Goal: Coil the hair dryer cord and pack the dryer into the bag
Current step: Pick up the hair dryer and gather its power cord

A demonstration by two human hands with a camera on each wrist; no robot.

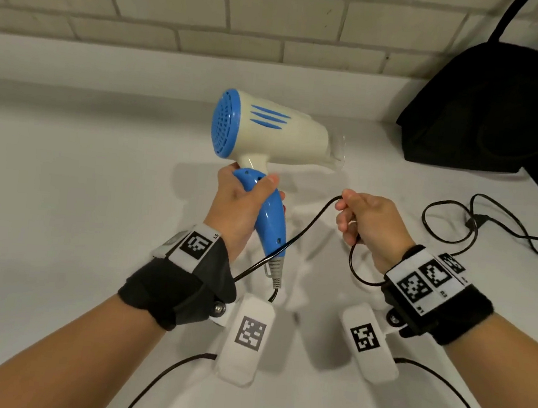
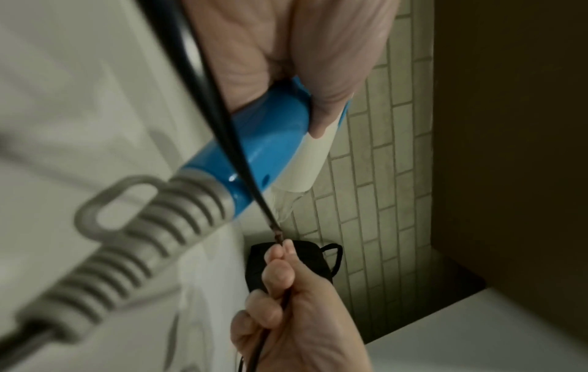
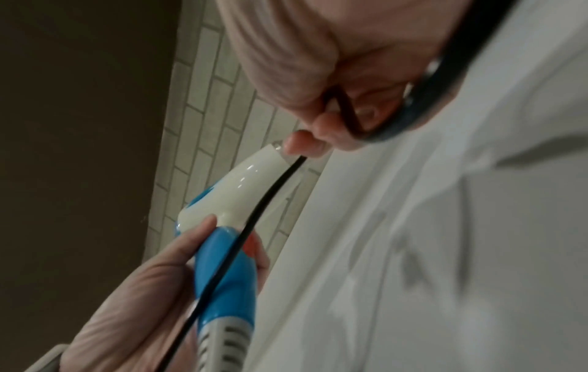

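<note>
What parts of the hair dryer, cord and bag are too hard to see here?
- Bag: head view, the right edge cuts it off; whether it is open cannot be told.
- Plug: head view, too small to show its prongs.
- Cord: part hidden inside the right hand.
- Hair dryer switch: covered by the left hand.

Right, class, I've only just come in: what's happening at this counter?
A person is tidying up a hair dryer. Their left hand grips its blue handle and holds it above the white counter. Their right hand pinches the black cord partway along. The rest of the cord, plug included, lies loose on the counter to the right, not yet coiled. The black bag waits against the tiled wall at the back right.
</note>
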